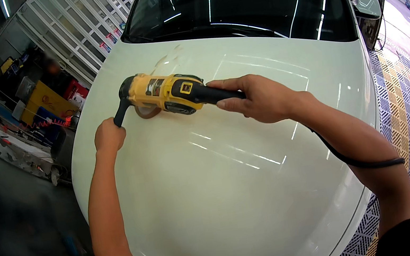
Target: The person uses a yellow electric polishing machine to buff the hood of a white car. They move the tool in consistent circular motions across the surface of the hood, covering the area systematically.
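Note:
A yellow and black car polisher [162, 93] lies across the upper left part of a white car hood [216, 196]. Its round brown pad [149, 111] is against the paint, partly hidden under the machine's head. My left hand [109, 135] is wrapped round the black side handle [121, 113]. My right hand [264, 97] grips the black rear handle [221, 95], with fingers on top and thumb on the near side. Brownish smears [169, 57] mark the hood just beyond the polisher. A black cord [360, 161] runs over my right forearm.
Beyond the hood rises the dark windshield [249, 0], with a side mirror [367, 1] at right. Cluttered shelving with a yellow box [45, 102] and a red coiled hose [48, 122] stands at left. Patterned floor tiles [401, 113] line the right side.

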The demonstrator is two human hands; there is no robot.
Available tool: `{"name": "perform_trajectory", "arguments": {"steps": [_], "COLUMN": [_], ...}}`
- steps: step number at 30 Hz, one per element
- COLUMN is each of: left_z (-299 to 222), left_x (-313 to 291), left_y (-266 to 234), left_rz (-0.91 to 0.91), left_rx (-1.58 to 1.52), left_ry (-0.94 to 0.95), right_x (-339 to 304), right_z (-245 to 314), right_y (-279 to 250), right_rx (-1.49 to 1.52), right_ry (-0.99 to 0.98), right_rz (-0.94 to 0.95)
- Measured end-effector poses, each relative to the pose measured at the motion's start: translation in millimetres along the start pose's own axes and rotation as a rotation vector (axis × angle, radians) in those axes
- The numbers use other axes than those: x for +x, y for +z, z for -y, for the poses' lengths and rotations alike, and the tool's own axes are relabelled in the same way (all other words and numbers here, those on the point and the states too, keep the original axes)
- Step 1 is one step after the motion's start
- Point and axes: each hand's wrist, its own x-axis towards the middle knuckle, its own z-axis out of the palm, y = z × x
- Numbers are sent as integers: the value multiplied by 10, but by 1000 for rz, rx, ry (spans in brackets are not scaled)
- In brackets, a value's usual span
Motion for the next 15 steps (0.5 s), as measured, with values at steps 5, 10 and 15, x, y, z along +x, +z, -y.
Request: {"name": "perform_trajectory", "arguments": {"steps": [5, 10, 15], "left_z": [567, 478, -522], "left_x": [-433, -293, 145], "left_y": [-64, -53, -95], "left_rz": [-23, -67, -39], "left_rx": [22, 28, 8], "left_ry": [-66, -36, 136], "right_x": [-43, -46, -410], "right_z": [92, 43, -284], "right_y": [520, 518, 81], "right_rx": [1, 13, 76], "right_ry": [-116, -85, 42], "right_rz": [13, -31, -166]}}
